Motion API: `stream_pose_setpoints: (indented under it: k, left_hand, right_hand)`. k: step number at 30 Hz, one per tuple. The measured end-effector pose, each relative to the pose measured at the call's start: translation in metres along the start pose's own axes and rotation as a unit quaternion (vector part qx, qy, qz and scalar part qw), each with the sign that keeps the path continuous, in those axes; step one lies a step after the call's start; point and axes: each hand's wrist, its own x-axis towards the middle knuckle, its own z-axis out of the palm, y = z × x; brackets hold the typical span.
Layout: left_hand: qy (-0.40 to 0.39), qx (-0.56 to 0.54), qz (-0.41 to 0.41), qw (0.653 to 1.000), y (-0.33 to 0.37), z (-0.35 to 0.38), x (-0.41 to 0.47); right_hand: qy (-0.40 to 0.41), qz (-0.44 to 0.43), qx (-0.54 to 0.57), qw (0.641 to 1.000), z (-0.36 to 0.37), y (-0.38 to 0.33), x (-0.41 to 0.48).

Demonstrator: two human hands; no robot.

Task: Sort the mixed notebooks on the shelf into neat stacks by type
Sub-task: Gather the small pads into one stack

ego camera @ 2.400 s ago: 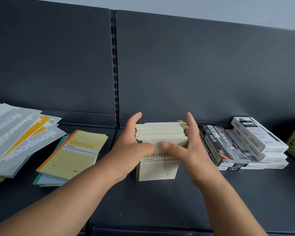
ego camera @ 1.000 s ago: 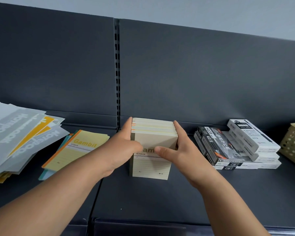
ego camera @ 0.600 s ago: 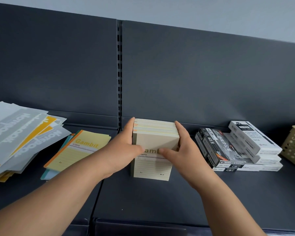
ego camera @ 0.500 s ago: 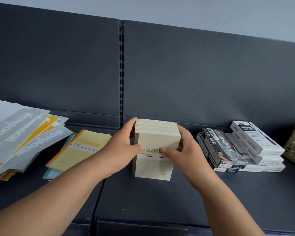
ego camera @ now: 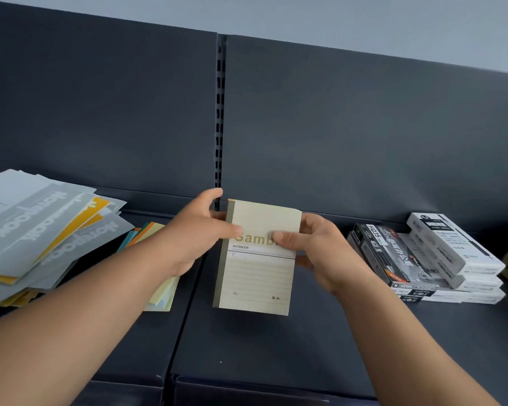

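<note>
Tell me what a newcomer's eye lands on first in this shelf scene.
First, the cream Gambit notebook stack at the centre of the dark shelf, gripped on either side by the left hand and right hand. Next, the untidy fan of grey notebooks at far left. Then the black and white boxes stacked at right.

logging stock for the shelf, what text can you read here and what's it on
"Gamb", rest hidden by a thumb, and "NOTEBOOK": cream notebook held in both hands.
"Notebook", upside down: grey notebooks.
"H035": black box.
Small print on the white boxes and the cream notebook's foot: too small to read.
</note>
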Motion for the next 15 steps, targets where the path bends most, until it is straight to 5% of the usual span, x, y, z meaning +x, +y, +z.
stream_pose_setpoints:
  k: [15]
  left_hand:
    - [0.039, -0.001, -0.13, 0.991, -0.007, 0.004, 0.058]
  right_hand:
    - [0.029, 0.168, -0.022, 0.985, 0.02, 0.01, 0.063]
